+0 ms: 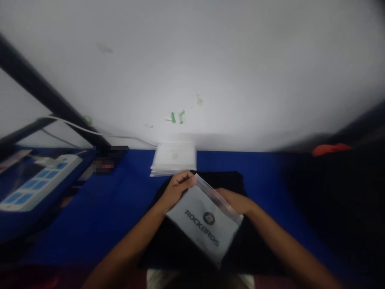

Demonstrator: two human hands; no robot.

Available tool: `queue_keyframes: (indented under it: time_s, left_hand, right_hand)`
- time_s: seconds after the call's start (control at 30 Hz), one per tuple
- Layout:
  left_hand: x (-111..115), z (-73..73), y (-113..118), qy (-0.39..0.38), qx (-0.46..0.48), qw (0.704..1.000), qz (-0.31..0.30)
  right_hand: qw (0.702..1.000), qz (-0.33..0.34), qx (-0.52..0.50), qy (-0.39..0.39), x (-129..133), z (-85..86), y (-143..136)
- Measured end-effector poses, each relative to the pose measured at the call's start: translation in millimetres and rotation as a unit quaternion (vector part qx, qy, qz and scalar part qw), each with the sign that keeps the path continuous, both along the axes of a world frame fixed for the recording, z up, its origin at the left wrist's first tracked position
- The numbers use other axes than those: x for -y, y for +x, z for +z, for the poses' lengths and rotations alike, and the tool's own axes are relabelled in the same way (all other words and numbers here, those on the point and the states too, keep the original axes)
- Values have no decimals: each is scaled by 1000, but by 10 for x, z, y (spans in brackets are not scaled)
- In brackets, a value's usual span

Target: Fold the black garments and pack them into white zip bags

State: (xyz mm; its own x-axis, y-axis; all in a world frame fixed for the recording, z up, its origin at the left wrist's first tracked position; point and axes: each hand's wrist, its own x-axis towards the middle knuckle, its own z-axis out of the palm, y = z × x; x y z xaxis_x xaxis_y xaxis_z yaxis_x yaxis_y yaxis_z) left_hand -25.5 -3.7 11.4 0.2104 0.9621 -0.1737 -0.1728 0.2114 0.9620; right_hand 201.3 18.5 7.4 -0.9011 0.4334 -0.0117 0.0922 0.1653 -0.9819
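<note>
A frosted zip bag printed ROCKBROS is tilted in front of me, its clear zip edge toward the upper right. My left hand pinches the bag's upper left corner between thumb and fingers. Behind the zip edge is my right hand; its fingers are hidden by the bag, so their hold cannot be seen. Below and behind the bag lies black folded fabric. Just beyond my left hand, a stack of white flat bags rests against the wall.
Blue covering spreads over the table. On the left lies a white power strip with blue sockets, and a white cable runs along the wall. An orange item sits on a dark mass at the right.
</note>
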Motion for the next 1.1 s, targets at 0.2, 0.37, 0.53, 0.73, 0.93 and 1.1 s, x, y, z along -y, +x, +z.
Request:
queue_keyframes:
  time_s: [0.2,0.37,0.53,0.73,0.93,1.1]
  left_hand:
    - [-94,2,-50,-84,149,985,35]
    - [-10,-29,40,-39,140,987,-73]
    - [46,-128,113,-17,-27,995,-99]
    - [-1,-91,36,10,-42,999,-2]
    - [-116,-56,-75,28,43,981,189]
    - [-69,-96,5,-9,26,998,61]
  right_hand:
    - [977,-193,-37,-86,-27,-59,57]
    - [874,-461,-115,-97,-98,-179,61]
    - [839,-519,-145,-80,-109,-239,23]
    - [861,-477,-157,-82,-96,-177,-23]
    - [859,-443,-163,-197,-29,-136,-122]
    - [846,-451,-178,-220,21,-102,-194]
